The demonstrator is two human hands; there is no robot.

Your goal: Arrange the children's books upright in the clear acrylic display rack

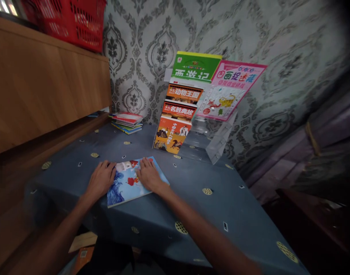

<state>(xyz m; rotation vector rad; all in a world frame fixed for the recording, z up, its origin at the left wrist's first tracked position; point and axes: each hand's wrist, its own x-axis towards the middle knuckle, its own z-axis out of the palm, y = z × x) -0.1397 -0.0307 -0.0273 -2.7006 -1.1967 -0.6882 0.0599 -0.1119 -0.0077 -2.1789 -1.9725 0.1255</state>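
A thin picture book (131,191) with a light blue cover, dark blue waves and a red figure lies flat on the cloth-covered table. My left hand (102,176) rests at the book's left edge, its fingers stretched forward and a little bent, the tips by the upper left corner. My right hand (149,175) lies palm down on the right part of the cover, fingers extended toward the top edge. It covers some of the picture. What is under both palms is hidden.
Beyond the book stands a clear display rack (220,141) holding an orange book (171,137), a green book (194,67), a pink book (229,91) and others. A small stack of books (127,121) lies at the back left. A red basket (86,23) sits on the wooden cabinet (49,80).
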